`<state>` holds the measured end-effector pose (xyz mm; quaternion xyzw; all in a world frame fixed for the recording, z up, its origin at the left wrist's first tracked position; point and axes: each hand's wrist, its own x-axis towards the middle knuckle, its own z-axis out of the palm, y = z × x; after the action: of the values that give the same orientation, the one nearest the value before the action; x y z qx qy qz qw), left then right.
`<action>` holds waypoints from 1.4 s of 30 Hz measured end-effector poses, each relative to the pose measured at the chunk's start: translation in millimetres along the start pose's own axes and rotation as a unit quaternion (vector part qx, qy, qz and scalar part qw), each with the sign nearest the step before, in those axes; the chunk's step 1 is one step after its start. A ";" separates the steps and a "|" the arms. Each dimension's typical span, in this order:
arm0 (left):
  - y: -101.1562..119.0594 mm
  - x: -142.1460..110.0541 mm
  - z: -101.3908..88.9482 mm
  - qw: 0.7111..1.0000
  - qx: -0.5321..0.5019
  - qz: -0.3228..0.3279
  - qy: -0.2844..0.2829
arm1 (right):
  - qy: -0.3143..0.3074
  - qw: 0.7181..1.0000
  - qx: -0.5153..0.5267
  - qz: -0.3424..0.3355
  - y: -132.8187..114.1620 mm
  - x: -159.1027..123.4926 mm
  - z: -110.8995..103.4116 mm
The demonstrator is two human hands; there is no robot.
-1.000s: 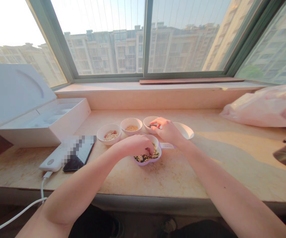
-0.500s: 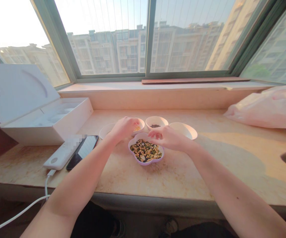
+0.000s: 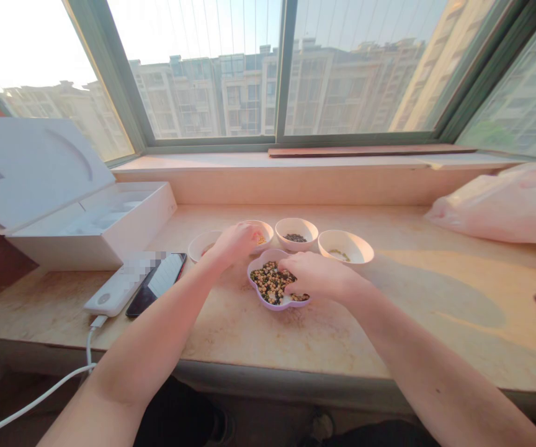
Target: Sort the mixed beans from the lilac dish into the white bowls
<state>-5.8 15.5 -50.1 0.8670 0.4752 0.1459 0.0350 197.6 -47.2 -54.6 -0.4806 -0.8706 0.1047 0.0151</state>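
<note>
Dipping the half-curled right hand [image 3: 319,276] into mixed beans [image 3: 265,282] inside a lilac dish [image 3: 255,290] at the middle of the surface [image 3: 231,347], and curving the left hand [image 3: 236,243] down over a small bowl [image 3: 266,230] of yellow grains [image 3: 261,239], with no telling whether either hand is gripping anything. Keeping the other white bowls [image 3: 345,239] along the dish's far side, within easy reach of both hands, and leaving a phone [image 3: 156,285] and power bank [image 3: 110,292] toward the surface's left edge.
</note>
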 end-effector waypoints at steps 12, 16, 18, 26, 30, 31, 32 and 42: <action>3.5 -0.9 1.3 1.000 0.009 0.015 0.007 | -0.002 0.998 0.060 -0.034 11.4 -0.7 -0.9; 3.9 -0.1 1.5 1.000 -0.018 0.020 0.012 | 0.032 0.989 0.134 -0.048 16.0 0.5 -3.0; 4.0 0.0 1.7 0.999 -0.023 0.026 0.013 | 0.046 0.982 0.177 -0.048 19.8 1.8 -2.4; 7.5 0.2 -1.9 0.998 -0.012 0.061 0.019 | 0.050 0.940 0.337 -0.012 27.7 4.8 0.3; 12.7 2.8 -3.1 0.995 -0.016 0.090 0.027 | 0.055 0.905 0.422 -0.011 25.0 5.1 -3.5; 14.1 2.9 -2.8 0.994 -0.015 0.101 0.026 | 0.055 0.896 0.441 -0.004 24.7 5.0 -4.4; 15.5 2.5 -2.5 0.994 -0.010 0.111 0.020 | 0.054 0.888 0.457 0.005 24.7 4.8 -5.2; 26.8 -11.9 1.6 0.992 0.069 0.071 -0.077 | 0.027 0.777 0.629 -0.014 34.8 2.1 -5.7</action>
<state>10.4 -9.0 -48.9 0.9074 0.4176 0.0475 0.0008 226.2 -26.6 -56.0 -0.3542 -0.6170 0.6155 0.3392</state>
